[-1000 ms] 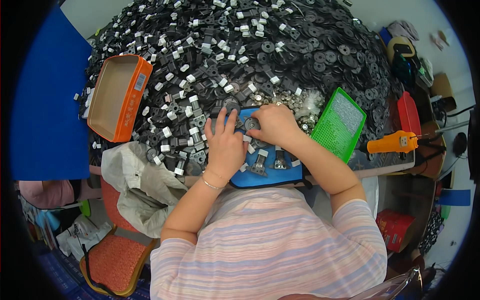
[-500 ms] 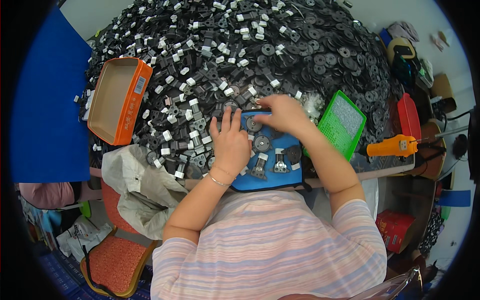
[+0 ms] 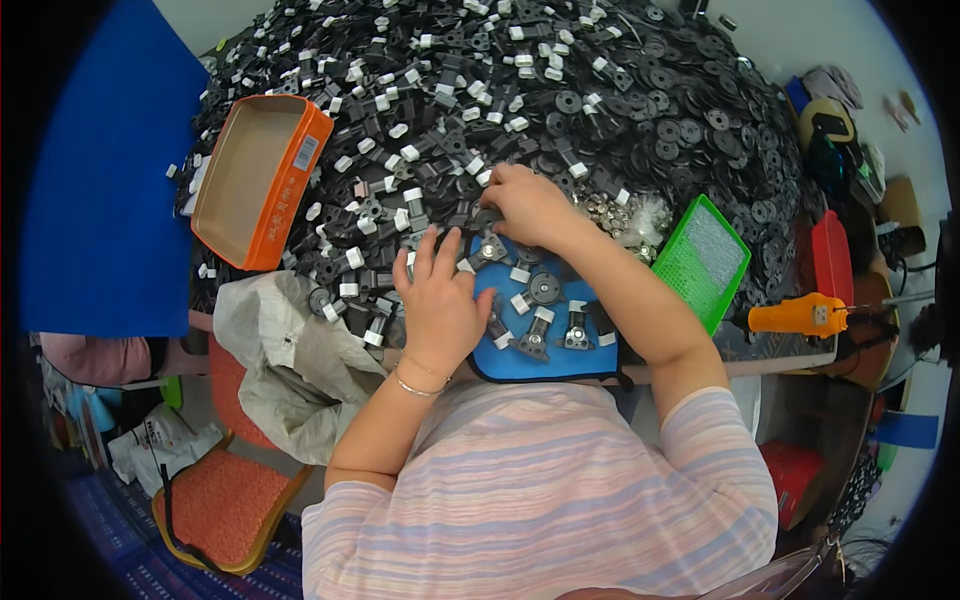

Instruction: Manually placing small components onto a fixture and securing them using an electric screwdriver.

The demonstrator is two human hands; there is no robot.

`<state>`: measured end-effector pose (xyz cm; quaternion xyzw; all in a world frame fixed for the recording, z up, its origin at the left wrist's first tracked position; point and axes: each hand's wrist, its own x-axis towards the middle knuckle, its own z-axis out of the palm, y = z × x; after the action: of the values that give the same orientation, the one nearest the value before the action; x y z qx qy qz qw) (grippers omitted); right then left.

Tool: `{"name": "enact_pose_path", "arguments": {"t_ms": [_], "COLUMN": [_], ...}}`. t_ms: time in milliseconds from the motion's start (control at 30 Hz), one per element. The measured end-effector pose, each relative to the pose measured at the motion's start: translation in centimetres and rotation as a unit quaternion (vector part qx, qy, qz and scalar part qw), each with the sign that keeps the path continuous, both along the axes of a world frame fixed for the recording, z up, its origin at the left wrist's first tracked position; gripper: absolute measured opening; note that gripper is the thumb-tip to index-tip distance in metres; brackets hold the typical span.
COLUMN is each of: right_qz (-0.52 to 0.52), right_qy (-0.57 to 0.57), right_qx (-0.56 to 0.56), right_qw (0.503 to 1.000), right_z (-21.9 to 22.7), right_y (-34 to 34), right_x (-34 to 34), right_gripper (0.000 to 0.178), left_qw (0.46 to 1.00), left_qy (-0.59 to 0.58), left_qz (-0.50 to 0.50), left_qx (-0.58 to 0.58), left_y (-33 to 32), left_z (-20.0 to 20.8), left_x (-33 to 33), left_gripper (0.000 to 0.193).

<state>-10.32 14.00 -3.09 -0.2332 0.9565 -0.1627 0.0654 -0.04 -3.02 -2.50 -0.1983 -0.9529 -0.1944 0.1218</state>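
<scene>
Head view shows us a table buried under a great heap of small black parts point(image 3: 560, 90), many with white caps. Our left hand point(image 3: 438, 305) lies flat and released, fingers spread, on the left edge of a blue mat point(image 3: 560, 355) at the near side of the table. Our right hand point(image 3: 528, 203) reaches to the far edge of that mat, where the heap begins; its fingers curl down among the black pieces, and we cannot tell whether they grasp one. On the mat, between and to the right of the hands, sit several assembled black-and-white parts point(image 3: 543, 290), laid apart from one another. An orange tray point(image 3: 300, 165) leans on the heap to the far left, a green tray point(image 3: 705, 262) rests tilted to the right of the mat, and an orange tool point(image 3: 798, 315) lies further right. A crumpled grey bag point(image 3: 285, 365) hangs at the near left of the table.
</scene>
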Motion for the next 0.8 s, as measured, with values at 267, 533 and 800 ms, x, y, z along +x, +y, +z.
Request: {"name": "enact_pose_path", "arguments": {"t_ms": [267, 533, 800], "right_qz": [-0.079, -0.102, -0.050], "right_qy": [-0.091, -0.083, -0.015], "right_qx": [-0.125, -0.146, -0.068], "right_qw": [0.985, 0.980, 0.996], "right_z": [1.7, 3.1, 1.5], "right_y": [1.6, 0.6, -2.6], "right_x": [0.0, 3.0, 4.5], "right_gripper": [0.020, 0.022, 0.025], "left_qw": [1.000, 0.998, 0.998], "left_qy": [-0.007, 0.027, 0.002], "left_qz": [0.013, 0.005, 0.022], "left_qx": [0.025, 0.064, 0.052], "left_y": [-1.2, -1.2, -1.6], "left_z": [-0.3, -0.8, -1.2], "left_x": [-0.4, -1.6, -1.1], "left_gripper": [0.019, 0.022, 0.026]}}
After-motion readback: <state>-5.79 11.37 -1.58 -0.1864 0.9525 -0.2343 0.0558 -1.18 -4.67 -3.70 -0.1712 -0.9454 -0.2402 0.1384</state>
